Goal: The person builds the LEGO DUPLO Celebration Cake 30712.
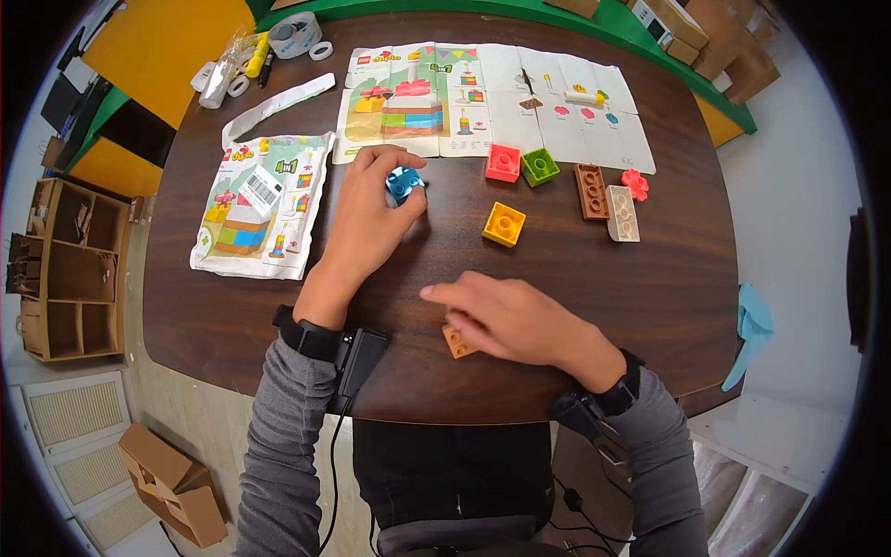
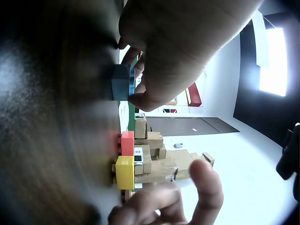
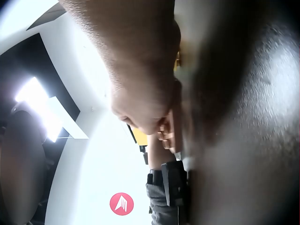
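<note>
The left hand (image 1: pixel 371 204) has its thumb and fingers around a blue brick (image 1: pixel 404 184), left of the middle of the table. In the left wrist view, the blue brick (image 2: pixel 121 83) stands at the tips of the left hand (image 2: pixel 164 56). Nearer the front edge, the right hand (image 1: pixel 506 317) holds an orange-brown brick (image 1: pixel 457 343), partly hidden below its fingers, with the index finger stretched out to the left. In the right wrist view, the right hand (image 3: pixel 140 98) has its fingertips against that studded brick (image 3: pixel 176 131); its far side is hidden.
Yellow (image 1: pixel 503 225), pink (image 1: pixel 503 162) and green (image 1: pixel 540 167) bricks lie beyond the hands. Brown (image 1: pixel 591 192) and tan (image 1: pixel 624 213) bricks and a pink flower (image 1: pixel 635 185) are at the right. An instruction sheet (image 1: pixel 492 130), a packet (image 1: pixel 302 209) and tape (image 1: pixel 294 35) lie farther back.
</note>
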